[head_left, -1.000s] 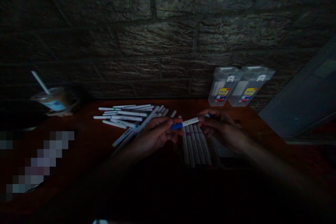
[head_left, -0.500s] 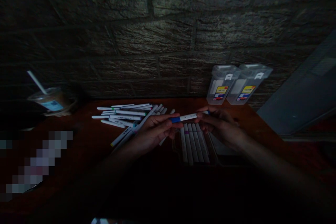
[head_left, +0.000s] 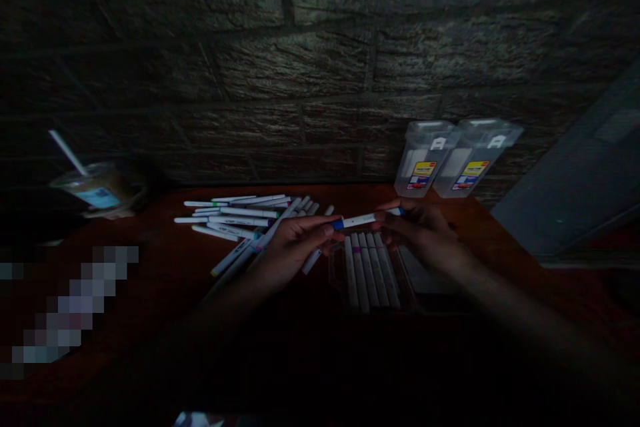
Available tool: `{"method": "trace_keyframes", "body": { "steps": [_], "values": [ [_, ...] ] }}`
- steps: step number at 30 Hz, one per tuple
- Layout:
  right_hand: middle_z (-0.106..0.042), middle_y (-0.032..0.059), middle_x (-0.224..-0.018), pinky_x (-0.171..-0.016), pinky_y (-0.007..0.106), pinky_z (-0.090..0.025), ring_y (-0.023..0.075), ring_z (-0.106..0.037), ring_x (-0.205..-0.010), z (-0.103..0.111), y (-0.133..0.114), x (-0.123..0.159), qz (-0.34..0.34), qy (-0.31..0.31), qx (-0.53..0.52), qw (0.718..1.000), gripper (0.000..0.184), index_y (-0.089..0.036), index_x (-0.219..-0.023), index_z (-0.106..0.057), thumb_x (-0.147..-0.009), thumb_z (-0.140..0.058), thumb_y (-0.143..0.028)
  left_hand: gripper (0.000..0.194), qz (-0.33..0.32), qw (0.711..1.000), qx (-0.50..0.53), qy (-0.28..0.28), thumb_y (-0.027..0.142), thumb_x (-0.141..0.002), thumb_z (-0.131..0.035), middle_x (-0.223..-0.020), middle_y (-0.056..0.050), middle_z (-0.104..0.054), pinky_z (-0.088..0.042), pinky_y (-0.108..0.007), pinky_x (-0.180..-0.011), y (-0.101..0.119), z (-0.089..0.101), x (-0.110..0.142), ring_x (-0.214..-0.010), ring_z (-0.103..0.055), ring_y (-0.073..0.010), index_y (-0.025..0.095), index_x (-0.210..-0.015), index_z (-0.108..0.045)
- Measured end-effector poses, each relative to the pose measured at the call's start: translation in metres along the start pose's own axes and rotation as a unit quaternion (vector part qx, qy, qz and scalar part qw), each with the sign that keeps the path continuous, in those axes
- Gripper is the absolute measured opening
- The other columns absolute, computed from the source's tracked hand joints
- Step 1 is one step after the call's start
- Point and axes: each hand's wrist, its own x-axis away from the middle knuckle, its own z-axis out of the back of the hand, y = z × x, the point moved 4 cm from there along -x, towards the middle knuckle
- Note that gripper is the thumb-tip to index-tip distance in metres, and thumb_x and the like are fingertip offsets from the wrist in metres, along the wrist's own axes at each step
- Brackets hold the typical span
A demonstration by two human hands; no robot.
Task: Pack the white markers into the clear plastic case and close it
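A white marker with blue ends (head_left: pixel 361 219) is held level between my two hands, above the table. My left hand (head_left: pixel 300 240) pinches its blue left end between thumb and fingers. Around the right part of the barrel my right hand (head_left: pixel 417 230) is closed, with the blue tip poking out past the fingers. Below the marker lies an open clear case (head_left: pixel 336 273) with several white markers (head_left: pixel 370 273) side by side in it. To the left of my left hand is a loose pile of white markers (head_left: pixel 240 213) with coloured bands.
Two clear plastic cases (head_left: pixel 420 160) with yellow and blue labels stand upright at the back right, against the brick wall (head_left: pixel 320 67). A plastic cup (head_left: pixel 97 190) with a straw stands at the far left. The wooden table (head_left: pixel 165 267) is dimly lit.
My left fingers have shifted slightly along the blue end, and more of the blue tip shows past my right hand. The pile and the cases stay put.
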Motion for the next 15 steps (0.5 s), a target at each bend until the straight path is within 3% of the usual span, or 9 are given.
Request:
{"method": "trace_keyframes", "body": {
  "steps": [8,15],
  "values": [
    [-0.074,0.001,-0.074,-0.047,0.027,-0.049,0.0116,-0.059,-0.053,0.0018,-0.0003,-0.0008,-0.001,-0.009,0.003,1.0,0.025,-0.022,-0.091,-0.075,-0.077,-0.088,-0.037,0.034,-0.006,1.0,-0.018,-0.007,0.033,-0.091,-0.076,-0.101,-0.011,-0.081,-0.05,-0.027,-0.059,0.0008,0.0009,0.0018,-0.067,-0.065,-0.0151,0.024,-0.124,-0.077],
    [-0.07,-0.0009,-0.067,-0.047,0.026,-0.05,0.0113,-0.06,-0.051,-0.0016,-0.0011,0.0027,0.033,-0.033,0.081,0.996,0.019,-0.021,-0.089,-0.076,-0.08,-0.085,-0.035,0.021,-0.002,1.0,-0.001,0.021,0.034,-0.092,-0.073,-0.092,-0.01,-0.08,-0.051,-0.027,-0.062,-0.0028,0.0029,-0.0042,-0.067,-0.066,-0.0145,0.019,-0.105,-0.082]
  ]
}}
